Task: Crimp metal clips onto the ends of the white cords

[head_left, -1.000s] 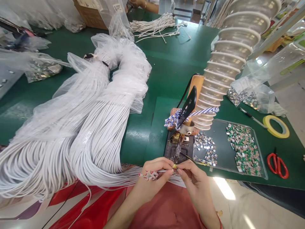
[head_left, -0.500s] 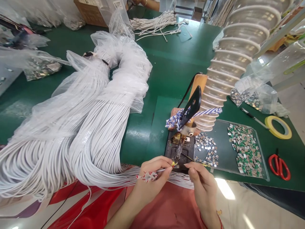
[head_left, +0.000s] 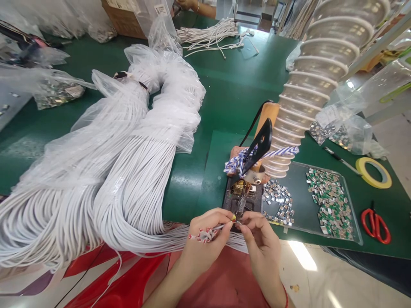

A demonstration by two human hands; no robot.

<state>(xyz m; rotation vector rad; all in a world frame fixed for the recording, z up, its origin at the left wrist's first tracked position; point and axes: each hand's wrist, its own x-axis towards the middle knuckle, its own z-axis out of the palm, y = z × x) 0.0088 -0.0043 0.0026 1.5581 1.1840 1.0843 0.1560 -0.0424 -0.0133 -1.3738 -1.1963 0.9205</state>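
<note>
My left hand (head_left: 205,239) pinches the end of a white cable (head_left: 218,227), with bits of yellow at its tip. Several more cable ends with red and white wire tips (head_left: 202,235) fan out behind its fingers. The closed fingers of my right hand (head_left: 261,239) meet that tip, pinching a small metal connector (head_left: 238,222), only partly visible. Just above both hands is the dark tip of a soldering iron (head_left: 241,204), fixed over a dark base (head_left: 229,196). A long bundle of white cables (head_left: 138,171) runs from the left towards my hands.
To the right stands a clear tray (head_left: 300,201) with loose metal shells (head_left: 279,201) and green-and-metal connectors (head_left: 330,205). Beyond it are red scissors (head_left: 375,224), yellow tape (head_left: 374,172) and a pen (head_left: 342,160). A ribbed hose (head_left: 317,85) hangs above. Another person's hand (head_left: 189,4) shows at the back.
My right hand has moved left and in to the cable tip, its fingers now closed at the connector. My left hand has barely moved.
</note>
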